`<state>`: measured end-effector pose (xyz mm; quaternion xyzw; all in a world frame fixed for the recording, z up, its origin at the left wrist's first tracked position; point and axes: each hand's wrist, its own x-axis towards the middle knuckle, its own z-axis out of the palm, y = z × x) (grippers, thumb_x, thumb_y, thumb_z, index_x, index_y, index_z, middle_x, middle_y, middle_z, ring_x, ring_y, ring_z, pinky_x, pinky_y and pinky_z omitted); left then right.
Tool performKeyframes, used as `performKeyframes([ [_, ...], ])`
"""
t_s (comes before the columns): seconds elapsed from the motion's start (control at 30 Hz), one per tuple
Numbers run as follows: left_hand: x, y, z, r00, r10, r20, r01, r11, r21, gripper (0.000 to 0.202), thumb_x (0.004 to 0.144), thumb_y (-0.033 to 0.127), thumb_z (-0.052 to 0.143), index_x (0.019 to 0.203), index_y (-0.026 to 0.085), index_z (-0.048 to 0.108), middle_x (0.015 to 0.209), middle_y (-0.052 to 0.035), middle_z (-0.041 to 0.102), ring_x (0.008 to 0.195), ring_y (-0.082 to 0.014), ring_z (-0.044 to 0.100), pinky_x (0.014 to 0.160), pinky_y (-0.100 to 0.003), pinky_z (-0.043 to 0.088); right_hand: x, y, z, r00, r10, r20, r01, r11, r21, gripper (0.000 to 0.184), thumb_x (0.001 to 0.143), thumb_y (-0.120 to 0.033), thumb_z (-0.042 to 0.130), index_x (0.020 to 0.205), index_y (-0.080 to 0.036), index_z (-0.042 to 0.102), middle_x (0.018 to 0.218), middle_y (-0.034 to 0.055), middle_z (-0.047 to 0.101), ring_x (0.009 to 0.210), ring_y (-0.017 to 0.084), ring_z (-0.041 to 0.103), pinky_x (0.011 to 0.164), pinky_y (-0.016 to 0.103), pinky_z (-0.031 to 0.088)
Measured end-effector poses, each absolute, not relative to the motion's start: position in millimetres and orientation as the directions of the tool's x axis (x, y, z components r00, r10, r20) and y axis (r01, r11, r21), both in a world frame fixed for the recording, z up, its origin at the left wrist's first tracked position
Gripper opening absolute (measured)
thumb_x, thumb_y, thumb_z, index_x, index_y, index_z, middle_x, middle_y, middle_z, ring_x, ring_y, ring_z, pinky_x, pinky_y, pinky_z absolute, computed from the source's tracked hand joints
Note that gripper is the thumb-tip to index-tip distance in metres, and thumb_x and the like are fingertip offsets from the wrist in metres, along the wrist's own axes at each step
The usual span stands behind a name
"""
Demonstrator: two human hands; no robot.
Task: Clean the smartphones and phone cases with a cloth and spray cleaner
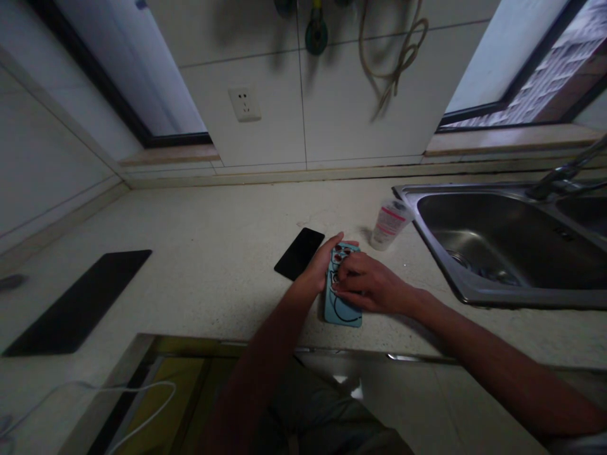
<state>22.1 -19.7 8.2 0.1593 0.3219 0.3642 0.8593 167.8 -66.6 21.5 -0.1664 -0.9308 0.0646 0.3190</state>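
A teal phone case [344, 317] with round camera rings and black line drawings lies back side up near the counter's front edge. My left hand [320, 262] grips its left edge, the thumb pointing up along the side and fingertips showing past the top end. My right hand [367, 283] rests over the case's right half, fingers bent and pinched together against its back. Whatever the right fingertips hold, if anything, is hidden. Touching or just behind my left hand is a flat black rectangular object [298, 254], like a phone-sized slab.
A clear plastic cup [389, 226] with pink print stands beyond my right hand. The steel sink [467, 297] with its faucet [566, 177] is on the right. A dark flat mat [85, 303] lies left, with a white cable [156, 384] below it. A wall socket [245, 103] is behind.
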Motion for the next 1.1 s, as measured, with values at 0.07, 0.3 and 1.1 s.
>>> performKeyframes([
  [0.07,21,-20,9,0.533,0.723,-0.439,-0.507,0.689,0.518,0.032,0.098,0.035,0.052,0.097,0.009,0.072,0.073,-0.0081,0.072,0.057,-0.0162,0.067,0.062,-0.026,0.054,168,-67,22,-0.759,0.338,0.557,0.255,0.941,-0.222,0.022,0.098,-0.027,0.054,0.088,-0.021,0.073,0.086,0.0067,0.063,0.084,0.021,0.056,0.076,0.036,0.044],
  [0.3,18,-18,5,0.550,0.716,-0.430,-0.474,0.692,0.545,0.036,0.098,0.039,0.050,0.103,0.009,0.071,0.085,-0.0126,0.076,0.064,-0.0191,0.071,0.066,-0.029,0.055,167,-70,25,-0.807,0.309,0.503,0.191,0.943,-0.272,0.025,0.100,-0.026,0.053,0.083,-0.019,0.070,0.085,0.0062,0.064,0.083,0.019,0.057,0.075,0.035,0.043],
  [1.1,20,-19,8,0.528,0.718,-0.453,-0.470,0.691,0.549,0.040,0.101,0.038,0.045,0.109,0.007,0.070,0.089,-0.0145,0.076,0.071,-0.0207,0.073,0.073,-0.032,0.055,175,-66,32,-0.850,0.342,0.400,0.178,0.902,-0.393,0.023,0.091,-0.023,0.053,0.071,-0.019,0.063,0.075,0.0040,0.058,0.076,0.018,0.053,0.073,0.032,0.041],
])
